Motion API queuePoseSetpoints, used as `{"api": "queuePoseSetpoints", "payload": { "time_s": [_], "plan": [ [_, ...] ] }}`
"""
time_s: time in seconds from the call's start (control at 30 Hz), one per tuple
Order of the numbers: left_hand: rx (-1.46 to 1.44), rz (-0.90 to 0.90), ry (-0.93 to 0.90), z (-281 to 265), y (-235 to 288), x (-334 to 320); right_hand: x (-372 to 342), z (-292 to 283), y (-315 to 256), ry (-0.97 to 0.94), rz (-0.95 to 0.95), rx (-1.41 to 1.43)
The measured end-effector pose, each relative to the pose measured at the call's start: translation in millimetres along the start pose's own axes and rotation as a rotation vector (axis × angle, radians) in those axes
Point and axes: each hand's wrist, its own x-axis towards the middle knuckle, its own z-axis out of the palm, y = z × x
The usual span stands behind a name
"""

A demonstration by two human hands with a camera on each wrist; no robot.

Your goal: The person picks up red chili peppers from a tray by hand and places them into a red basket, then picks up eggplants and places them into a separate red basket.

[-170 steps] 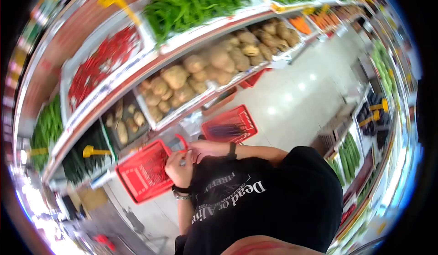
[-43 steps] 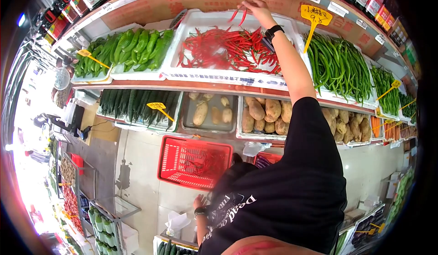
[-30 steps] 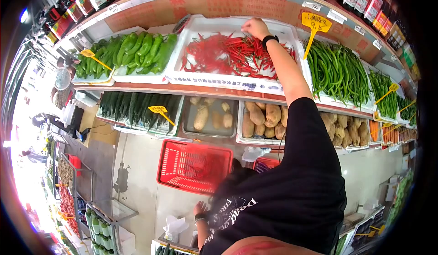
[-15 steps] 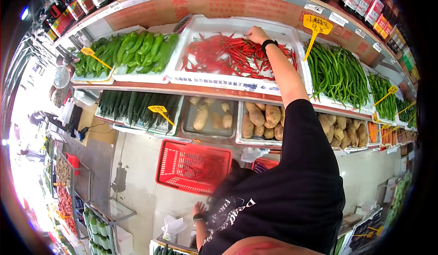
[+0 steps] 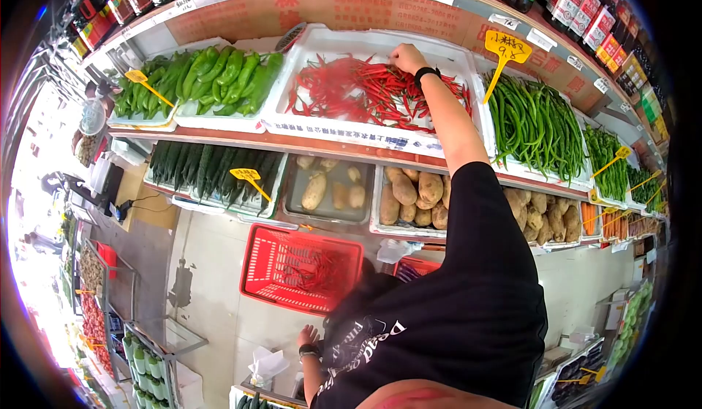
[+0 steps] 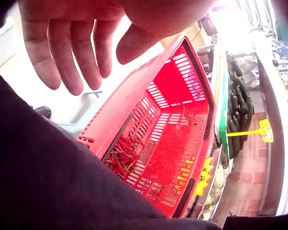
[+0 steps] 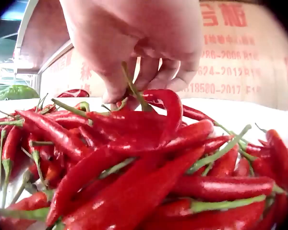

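Note:
My right hand (image 5: pixel 406 58) is at the back of a white foam crate (image 5: pixel 314 127) heaped with red chili peppers (image 5: pixel 384 84). In the right wrist view, the thumb and curled fingers (image 7: pixel 116 86) pinch at a chili pepper (image 7: pixel 168 103) by its green stem, on top of the heap; the fingertips are partly hidden. My left hand (image 5: pixel 308 334) hangs low beside a red shopping basket (image 5: pixel 252 266), holding nothing. Its fingers (image 6: pixel 77 62) are loosely extended in the left wrist view, above the basket's side. Some red chilies (image 6: pixel 122 155) lie inside the basket.
Green peppers (image 5: pixel 227 76) lie left of the chili crate, long green chilies (image 5: pixel 537 120) right of it. Below are cucumbers (image 5: pixel 208 171) and brown root vegetables (image 5: pixel 417 190). A yellow price sign (image 5: pixel 508 47) stands upright by the crate. Bottles (image 5: pixel 585 10) line the upper shelf.
Both hands were at the basket handle at first. Later the right hand held red chilies above the crate's back, then came down onto the heap. The left hand stays low.

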Motion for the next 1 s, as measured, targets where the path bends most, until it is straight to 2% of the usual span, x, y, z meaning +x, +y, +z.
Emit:
{"api": "queuePoseSetpoints", "payload": {
  "time_s": [0.13,0.27,0.4,0.5,0.6,0.7,0.8,0.9,1.0],
  "plan": [
    [-0.019,-0.024,-0.02,-2.8,-3.9,0.6,-8.6,-30.0,-2.0,0.206,-0.068,0.013],
    [-0.007,-0.04,0.003,-4.6,-4.6,3.0,-19.4,-62.5,-2.5,0.605,-0.231,-0.11],
    [0.036,-0.043,0.006,-3.1,-1.9,7.6,-27.5,-81.9,-4.9,0.81,-0.269,-0.042],
    [0.026,-0.038,-0.014,-2.4,-0.7,8.2,-29.5,-82.8,3.5,0.807,-0.198,0.061],
    [0.081,-0.011,-0.061,-0.4,-0.3,6.2,-28.9,-85.1,20.4,0.756,0.005,0.108],
    [0.026,-0.056,-0.018,-0.2,-2.2,11.5,-33.7,-81.9,52.4,0.552,0.019,-0.036],
    [0.047,-0.059,0.018,5.4,-2.4,2.2,-42.7,-63.3,87.2,0.154,-0.117,-0.044],
    [0.015,-0.061,0.024,2.9,-5.9,4.2,-54.1,-48.5,91.5,0.008,-0.073,-0.133],
    [0.008,-0.045,-0.002,-3.4,-10.1,8.0,-57.0,-42.1,91.9,0.034,-0.034,-0.087]
  ]
}}
